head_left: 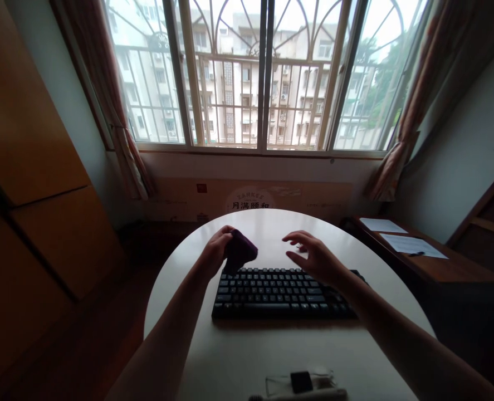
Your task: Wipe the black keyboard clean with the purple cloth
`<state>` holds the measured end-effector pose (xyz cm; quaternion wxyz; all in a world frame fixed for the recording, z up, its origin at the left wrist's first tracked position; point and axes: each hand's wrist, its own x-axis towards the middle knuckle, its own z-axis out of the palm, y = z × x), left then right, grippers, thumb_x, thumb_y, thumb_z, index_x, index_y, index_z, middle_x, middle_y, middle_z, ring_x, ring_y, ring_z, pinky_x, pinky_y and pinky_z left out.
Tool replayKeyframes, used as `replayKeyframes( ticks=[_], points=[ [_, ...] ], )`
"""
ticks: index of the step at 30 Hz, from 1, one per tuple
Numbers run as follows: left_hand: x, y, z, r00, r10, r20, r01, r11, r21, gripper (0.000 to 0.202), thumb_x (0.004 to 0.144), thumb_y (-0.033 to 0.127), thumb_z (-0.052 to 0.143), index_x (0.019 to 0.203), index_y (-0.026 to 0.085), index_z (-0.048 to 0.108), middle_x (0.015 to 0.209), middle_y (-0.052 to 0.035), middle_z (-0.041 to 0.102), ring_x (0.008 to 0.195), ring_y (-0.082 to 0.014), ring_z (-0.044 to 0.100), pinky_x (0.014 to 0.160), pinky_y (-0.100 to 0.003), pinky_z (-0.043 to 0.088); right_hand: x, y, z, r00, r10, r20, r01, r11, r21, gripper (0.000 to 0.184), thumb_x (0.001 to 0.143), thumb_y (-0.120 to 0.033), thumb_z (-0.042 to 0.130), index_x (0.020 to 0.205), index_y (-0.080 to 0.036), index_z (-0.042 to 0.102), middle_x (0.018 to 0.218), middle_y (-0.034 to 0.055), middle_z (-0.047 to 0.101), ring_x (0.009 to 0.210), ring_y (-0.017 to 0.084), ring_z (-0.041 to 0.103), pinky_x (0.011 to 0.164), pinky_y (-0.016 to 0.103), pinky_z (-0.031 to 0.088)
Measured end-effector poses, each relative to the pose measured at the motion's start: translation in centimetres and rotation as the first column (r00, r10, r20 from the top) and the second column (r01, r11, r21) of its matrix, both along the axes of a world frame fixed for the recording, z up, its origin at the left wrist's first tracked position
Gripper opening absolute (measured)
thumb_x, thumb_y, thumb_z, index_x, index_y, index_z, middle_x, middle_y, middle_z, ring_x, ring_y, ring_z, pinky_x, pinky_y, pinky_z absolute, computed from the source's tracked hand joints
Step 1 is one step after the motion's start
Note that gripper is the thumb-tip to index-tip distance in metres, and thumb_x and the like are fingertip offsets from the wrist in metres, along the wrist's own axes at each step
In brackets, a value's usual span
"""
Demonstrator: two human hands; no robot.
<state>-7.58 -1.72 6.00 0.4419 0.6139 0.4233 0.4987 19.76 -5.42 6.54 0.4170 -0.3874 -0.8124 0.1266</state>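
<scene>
A black keyboard [278,292] lies across the middle of a round white table [230,356]. My left hand [216,249] is closed round a dark purple cloth [239,252], held just above the keyboard's far left corner. My right hand [313,257] hovers over the keyboard's far right part, fingers spread and pointing left, holding nothing.
Near the table's front edge lie a clear plastic bag with a small black block [302,382] and a pale brush-like tool [301,394]. A low wooden desk with papers [411,245] stands at the right. A wooden wardrobe [33,211] fills the left. A barred window [263,72] is ahead.
</scene>
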Motion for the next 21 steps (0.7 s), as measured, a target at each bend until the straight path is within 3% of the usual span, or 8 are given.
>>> replayKeyframes(
  ticks=[4, 5, 7, 9, 11, 14, 17, 21],
  points=[
    [-2.3, 1.1, 0.1, 0.957, 0.262, -0.123, -0.264, 0.965, 0.004, 0.029, 0.080, 0.036, 0.032, 0.095, 0.017, 0.047, 0.064, 0.0003, 0.048, 0.056, -0.0140, 0.051, 0.050, -0.023, 0.045, 7.3, 2.0, -1.7, 0.927, -0.369, -0.058, 0.365, 0.928, -0.078, 0.024, 0.081, -0.036, 0.052, 0.095, -0.020, 0.064, 0.094, 0.0069, 0.067, 0.084, 0.020, 0.062, 0.073, 0.031, 0.049],
    [-2.9, 1.0, 0.2, 0.943, 0.272, -0.190, -0.280, 0.960, -0.015, 0.030, 0.079, 0.037, 0.033, 0.095, 0.017, 0.048, 0.064, 0.0000, 0.048, 0.056, -0.0145, 0.052, 0.049, -0.023, 0.045, 9.0, 2.6, -2.4, 0.898, -0.438, -0.034, 0.434, 0.896, -0.095, 0.025, 0.081, -0.036, 0.051, 0.094, -0.020, 0.065, 0.092, 0.0068, 0.068, 0.084, 0.020, 0.063, 0.073, 0.030, 0.048],
    [-3.7, 0.3, 0.6, 0.951, 0.155, -0.268, -0.200, 0.969, -0.148, 0.031, 0.078, 0.040, 0.035, 0.093, 0.018, 0.049, 0.063, -0.0008, 0.050, 0.054, -0.0157, 0.052, 0.048, -0.025, 0.045, 11.8, 3.8, -4.2, 0.853, -0.519, 0.059, 0.522, 0.842, -0.137, 0.025, 0.079, -0.037, 0.052, 0.092, -0.020, 0.066, 0.089, 0.0064, 0.069, 0.082, 0.019, 0.063, 0.076, 0.029, 0.047],
    [-4.5, -0.9, 1.2, 0.963, -0.082, -0.257, 0.004, 0.957, -0.289, 0.029, 0.073, 0.042, 0.047, 0.090, 0.019, 0.051, 0.066, -0.0010, 0.053, 0.056, -0.0157, 0.053, 0.049, -0.026, 0.046, 13.7, 4.8, -6.0, 0.825, -0.533, 0.187, 0.563, 0.798, -0.213, 0.026, 0.078, -0.037, 0.053, 0.091, -0.020, 0.067, 0.088, 0.0064, 0.070, 0.081, 0.020, 0.064, 0.075, 0.029, 0.046],
    [-5.2, -2.3, 1.9, 0.945, -0.267, -0.189, 0.180, 0.907, -0.382, 0.029, 0.067, 0.040, 0.058, 0.085, 0.019, 0.052, 0.065, -0.0007, 0.053, 0.055, -0.0147, 0.052, 0.049, -0.025, 0.044, 14.6, 5.5, -7.4, 0.812, -0.506, 0.290, 0.578, 0.762, -0.292, 0.027, 0.076, -0.037, 0.054, 0.090, -0.019, 0.069, 0.089, 0.0073, 0.070, 0.082, 0.020, 0.064, 0.074, 0.028, 0.046],
    [-6.0, -3.5, 2.4, 0.934, -0.356, 0.003, 0.337, 0.880, -0.336, 0.028, 0.062, 0.038, 0.062, 0.077, 0.017, 0.052, 0.064, -0.0001, 0.050, 0.051, -0.0114, 0.047, 0.044, -0.021, 0.039, 15.1, 6.1, -8.7, 0.835, -0.430, 0.343, 0.539, 0.761, -0.361, 0.028, 0.076, -0.038, 0.055, 0.091, -0.019, 0.069, 0.090, 0.0072, 0.071, 0.084, 0.020, 0.064, 0.076, 0.027, 0.045],
    [-6.3, -3.8, 2.0, 0.924, -0.365, 0.113, 0.379, 0.844, -0.379, 0.024, 0.063, 0.035, 0.059, 0.077, 0.016, 0.053, 0.064, 0.0001, 0.049, 0.051, -0.0114, 0.045, 0.044, -0.022, 0.040, 15.4, 6.3, -9.1, 0.836, -0.429, 0.341, 0.539, 0.758, -0.368, 0.030, 0.076, -0.039, 0.055, 0.092, -0.019, 0.070, 0.089, 0.0070, 0.071, 0.084, 0.021, 0.064, 0.076, 0.027, 0.045],
    [-6.4, -2.9, 0.6, 0.938, -0.347, 0.011, 0.287, 0.757, -0.588, 0.024, 0.068, 0.037, 0.055, 0.081, 0.016, 0.055, 0.064, -0.0007, 0.052, 0.054, -0.0159, 0.049, 0.049, -0.028, 0.044, 15.6, 6.3, -9.5, 0.858, -0.391, 0.332, 0.505, 0.760, -0.410, 0.030, 0.075, -0.040, 0.056, 0.093, -0.019, 0.070, 0.088, 0.0068, 0.071, 0.082, 0.021, 0.064, 0.073, 0.027, 0.045]
  ],
)
